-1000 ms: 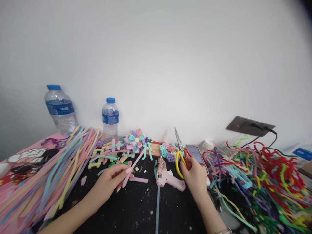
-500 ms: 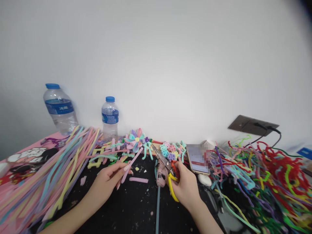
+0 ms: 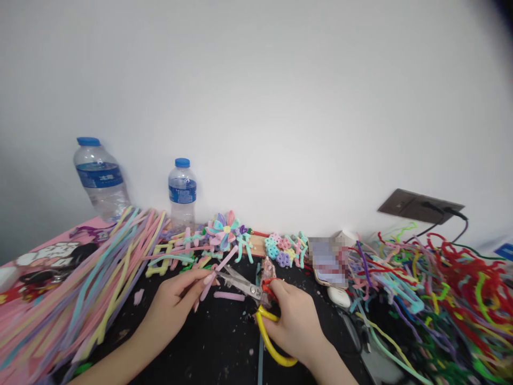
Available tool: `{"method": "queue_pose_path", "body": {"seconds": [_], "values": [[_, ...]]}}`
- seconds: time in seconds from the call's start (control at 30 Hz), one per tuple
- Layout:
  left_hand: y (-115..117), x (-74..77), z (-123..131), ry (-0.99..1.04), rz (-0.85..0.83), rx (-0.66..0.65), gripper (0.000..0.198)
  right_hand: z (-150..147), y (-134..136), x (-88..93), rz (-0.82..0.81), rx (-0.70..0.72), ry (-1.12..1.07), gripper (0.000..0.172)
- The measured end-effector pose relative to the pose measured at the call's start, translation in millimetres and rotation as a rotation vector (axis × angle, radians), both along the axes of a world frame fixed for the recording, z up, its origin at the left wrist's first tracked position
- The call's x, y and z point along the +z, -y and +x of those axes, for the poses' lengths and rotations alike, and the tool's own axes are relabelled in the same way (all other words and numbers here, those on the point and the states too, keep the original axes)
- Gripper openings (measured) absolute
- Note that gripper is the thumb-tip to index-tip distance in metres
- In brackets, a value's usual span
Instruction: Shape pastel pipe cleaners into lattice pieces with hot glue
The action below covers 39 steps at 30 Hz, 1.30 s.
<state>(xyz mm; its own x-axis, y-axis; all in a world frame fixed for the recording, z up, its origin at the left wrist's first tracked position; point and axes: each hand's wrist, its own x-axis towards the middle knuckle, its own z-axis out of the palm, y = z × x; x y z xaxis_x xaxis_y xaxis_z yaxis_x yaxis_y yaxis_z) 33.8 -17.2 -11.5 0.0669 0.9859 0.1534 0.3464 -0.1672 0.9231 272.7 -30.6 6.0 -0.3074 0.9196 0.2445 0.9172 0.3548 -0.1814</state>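
My left hand (image 3: 184, 294) pinches a pale pink pipe cleaner (image 3: 225, 260), which slants up and to the right. Yellow-handled scissors (image 3: 253, 290) are gripped in my right hand (image 3: 294, 315). Their blades are spread and reach left to the pipe cleaner beside my left fingertips; whether they touch it I cannot tell. A short pink pipe cleaner piece (image 3: 229, 295) lies on the black table surface (image 3: 216, 342) below the blades. Partly hidden behind the scissors is a pinkish glue gun (image 3: 267, 270), its grey cord running toward me.
Long pastel pipe cleaners (image 3: 100, 272) are heaped at left, tangled bright ones (image 3: 460, 289) at right. Two water bottles (image 3: 182, 192) stand by the wall. Pipe cleaner flowers (image 3: 226, 230) line the back, with a phone (image 3: 329, 262) and white earbud case (image 3: 339, 297) to their right.
My right hand has swung the scissors down and left, so the blades now point at the pipe cleaner. My left hand has stayed nearly in place.
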Motion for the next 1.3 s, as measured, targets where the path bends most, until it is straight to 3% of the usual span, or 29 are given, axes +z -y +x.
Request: {"method": "queue_pose_path", "body": {"seconds": [0.27,1.0,1.3], "values": [[-1.5,-5.0,-0.8,-0.012,0.011,0.003,0.026,-2.1,0.9,-1.2,-0.054,0.050,-0.005,0.018],[-1.9,-4.0,3.1,-0.008,-0.063,-0.168,0.024,-4.3,0.6,-3.3,-0.084,0.030,0.002,0.020],[-2.0,-3.0,2.6,0.024,-0.096,-0.145,0.022,-2.7,1.2,-5.1,-0.093,0.039,-0.002,0.020]]}}
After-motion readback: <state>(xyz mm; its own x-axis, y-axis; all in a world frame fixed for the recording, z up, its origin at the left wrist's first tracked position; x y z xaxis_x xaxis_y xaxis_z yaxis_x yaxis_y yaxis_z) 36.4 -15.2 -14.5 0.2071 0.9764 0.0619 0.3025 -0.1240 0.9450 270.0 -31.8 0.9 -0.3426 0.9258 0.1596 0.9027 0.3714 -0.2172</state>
